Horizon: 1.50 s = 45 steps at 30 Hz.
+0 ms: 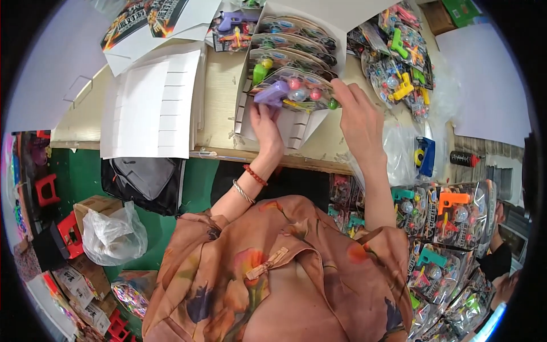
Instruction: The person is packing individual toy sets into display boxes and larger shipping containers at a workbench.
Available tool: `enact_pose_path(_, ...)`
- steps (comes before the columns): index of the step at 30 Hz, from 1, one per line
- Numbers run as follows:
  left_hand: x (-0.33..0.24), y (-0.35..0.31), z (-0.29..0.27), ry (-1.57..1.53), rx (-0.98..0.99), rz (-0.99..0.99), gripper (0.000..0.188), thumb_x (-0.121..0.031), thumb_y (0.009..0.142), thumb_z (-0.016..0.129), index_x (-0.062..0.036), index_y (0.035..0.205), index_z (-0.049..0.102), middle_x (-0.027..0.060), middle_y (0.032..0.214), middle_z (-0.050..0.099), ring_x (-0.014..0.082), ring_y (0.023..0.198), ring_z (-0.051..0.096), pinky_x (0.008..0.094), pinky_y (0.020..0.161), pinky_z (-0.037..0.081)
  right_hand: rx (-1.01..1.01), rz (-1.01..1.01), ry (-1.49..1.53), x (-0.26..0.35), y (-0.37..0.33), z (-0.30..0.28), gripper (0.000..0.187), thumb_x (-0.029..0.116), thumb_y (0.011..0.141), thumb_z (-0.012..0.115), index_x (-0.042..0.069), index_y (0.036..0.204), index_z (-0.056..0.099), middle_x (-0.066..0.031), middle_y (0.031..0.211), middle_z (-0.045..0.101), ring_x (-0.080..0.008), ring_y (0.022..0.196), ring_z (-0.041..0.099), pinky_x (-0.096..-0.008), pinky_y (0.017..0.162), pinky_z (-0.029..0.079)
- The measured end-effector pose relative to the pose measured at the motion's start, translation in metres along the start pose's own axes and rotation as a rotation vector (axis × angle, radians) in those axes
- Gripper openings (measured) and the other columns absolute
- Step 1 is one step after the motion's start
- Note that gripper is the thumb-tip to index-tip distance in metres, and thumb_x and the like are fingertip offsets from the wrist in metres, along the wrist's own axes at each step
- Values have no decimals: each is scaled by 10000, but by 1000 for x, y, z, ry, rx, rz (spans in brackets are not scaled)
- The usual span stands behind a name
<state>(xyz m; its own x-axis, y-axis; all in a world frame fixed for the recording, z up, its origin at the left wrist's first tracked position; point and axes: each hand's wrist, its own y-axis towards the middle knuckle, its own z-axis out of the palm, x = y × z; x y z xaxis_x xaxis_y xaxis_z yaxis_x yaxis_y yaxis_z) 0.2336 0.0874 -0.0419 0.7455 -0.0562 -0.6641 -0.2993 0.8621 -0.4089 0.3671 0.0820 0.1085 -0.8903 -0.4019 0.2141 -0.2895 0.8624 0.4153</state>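
A blister-carded toy pack [299,92] with a purple toy gun and small colored balls sits tilted at the near end of an open white cardboard box [240,117]. My right hand [360,118] pinches its right edge between thumb and fingers. At its lower left, under the purple gun, my left hand [265,128] is closed on the pack, its fingertips partly hidden by it. Behind this pack, several similar toy packs [293,41] stand in a row inside the box.
Flat white cardboard sheets [145,108] are stacked left of the box. A heap of toy packs [399,51] lies to the right. More packs [436,265] fill the area beside my right arm, near another person's hand [502,289]. A blue tape dispenser [424,157] sits at the right.
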Motion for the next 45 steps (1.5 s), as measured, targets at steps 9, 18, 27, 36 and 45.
enact_pose_path(9, -2, 47, -17, -177, 98, -313, 252, -135, 939, 427, -61, 1145, 552, 49, 1038, 618, 172, 889, 602, 334, 760, 521, 70, 10, -111, 14, -3, 5, 481, 13, 706, 546, 140, 1169, 525, -62, 933, 543, -231, 790, 595, -337, 576, 525)
enact_pose_path(18, -20, -34, -34, 970, 439, 250, 369, -181, 958, 423, -17, 1289, 407, 106, 1315, 441, 234, 1244, 384, 369, 992, 338, -120, -100, -53, 35, 17, 16, 182, 190, 761, 558, 91, 914, 572, -41, 787, 549, -204, 747, 574, -288, 561, 486)
enact_pose_path(27, -7, -58, -38, 1535, 1024, 806, 490, -102, 784, 600, 14, 1237, 454, 238, 1216, 481, 415, 1099, 452, 485, 939, 367, -252, -56, -228, 45, 18, 41, 194, 250, 802, 544, 109, 930, 579, -50, 805, 524, -222, 765, 518, -327, 601, 433)
enact_pose_path(36, -1, -52, -36, 1797, 836, 618, 548, 48, 784, 469, -131, 1300, 418, 164, 1328, 435, 386, 828, 585, 418, 574, 488, -515, 79, 446, 4, -36, 38, 398, 60, 750, 640, 51, 1141, 566, -120, 1066, 569, -298, 964, 553, -373, 827, 441)
enact_pose_path(45, -44, -74, -1, 1472, 945, 965, 575, 12, 774, 604, -94, 1313, 434, 177, 1316, 431, 370, 1176, 453, 435, 940, 413, -629, 849, 391, -102, -133, 30, 332, 90, 869, 561, 36, 1193, 511, -92, 1036, 571, -162, 886, 571, -281, 754, 480)
